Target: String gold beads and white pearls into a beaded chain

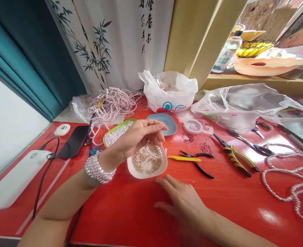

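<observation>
My left hand (141,134) is raised above a white dish (147,176), thumb and fingertips pinched together. From the pinch hangs a beaded strand (154,155) with pale pearly beads, its lower loop over the dish. Small gold beads (137,162) lie scattered in that dish. Several rows of pearly beads form a bracelet (97,169) around my left wrist. Low over the red table (125,212), right of the dish, my right hand (182,197) has its fingers apart and holds nothing; it is slightly blurred.
Behind are a green dish (115,133) of pearly beads, a blue dish (172,127) and a bead-strand pile (112,99). Yellow tweezers (183,159), small pliers (203,155), larger pliers (235,156) and scissors (246,141) lie right. A phone (74,141) lies left; plastic bags (170,91) stand behind.
</observation>
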Demonstrator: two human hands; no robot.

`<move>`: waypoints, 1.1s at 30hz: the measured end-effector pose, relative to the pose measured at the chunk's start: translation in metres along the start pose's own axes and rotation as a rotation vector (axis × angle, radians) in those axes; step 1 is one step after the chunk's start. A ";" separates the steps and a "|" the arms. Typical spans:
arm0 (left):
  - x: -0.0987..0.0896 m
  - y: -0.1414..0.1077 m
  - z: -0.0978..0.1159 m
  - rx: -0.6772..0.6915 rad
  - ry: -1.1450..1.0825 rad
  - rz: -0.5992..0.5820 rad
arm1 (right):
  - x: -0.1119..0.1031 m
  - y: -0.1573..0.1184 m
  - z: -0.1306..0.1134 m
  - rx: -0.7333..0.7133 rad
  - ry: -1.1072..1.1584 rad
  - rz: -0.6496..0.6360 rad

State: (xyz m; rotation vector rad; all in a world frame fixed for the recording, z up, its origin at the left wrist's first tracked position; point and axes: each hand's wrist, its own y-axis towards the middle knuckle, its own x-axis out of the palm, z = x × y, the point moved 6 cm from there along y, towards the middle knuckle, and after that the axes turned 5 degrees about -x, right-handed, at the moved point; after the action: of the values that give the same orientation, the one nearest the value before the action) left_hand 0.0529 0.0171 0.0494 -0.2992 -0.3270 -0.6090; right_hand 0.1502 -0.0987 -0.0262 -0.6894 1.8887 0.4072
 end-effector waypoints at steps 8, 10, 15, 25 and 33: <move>0.000 -0.003 0.004 -0.001 -0.007 0.025 | -0.008 -0.013 0.017 -0.166 -0.330 0.105; 0.000 -0.004 0.005 -0.004 -0.010 0.027 | -0.026 -0.023 0.043 -0.051 -0.463 0.161; -0.003 -0.003 0.005 -0.019 -0.010 0.044 | -0.069 -0.052 0.086 0.226 -0.698 0.247; 0.000 -0.001 0.000 -0.064 -0.009 0.054 | -0.096 -0.008 0.099 0.097 -0.456 0.174; -0.002 0.006 -0.009 -0.068 0.018 0.042 | -0.093 0.034 0.133 -0.090 -0.293 -0.025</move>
State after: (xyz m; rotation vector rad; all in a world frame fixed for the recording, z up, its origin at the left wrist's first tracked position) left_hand 0.0562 0.0195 0.0396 -0.3646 -0.2830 -0.5815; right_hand 0.2519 0.0291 0.0042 -0.6731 1.5919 0.5487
